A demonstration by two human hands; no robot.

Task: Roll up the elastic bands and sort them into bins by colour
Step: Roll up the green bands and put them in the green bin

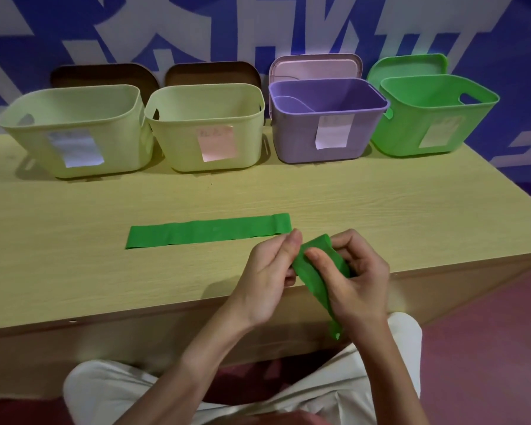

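A green elastic band is being rolled between both hands above the near edge of the tabletop. Its upper end is pinched by the right hand, and the left hand is curled against it from the left. The roll is best kept tight and its edges aligned, with the loose tail hanging near the right wrist fed in evenly. A 2nd green band is laid flat just beyond the hands, and the green bin is set far right.
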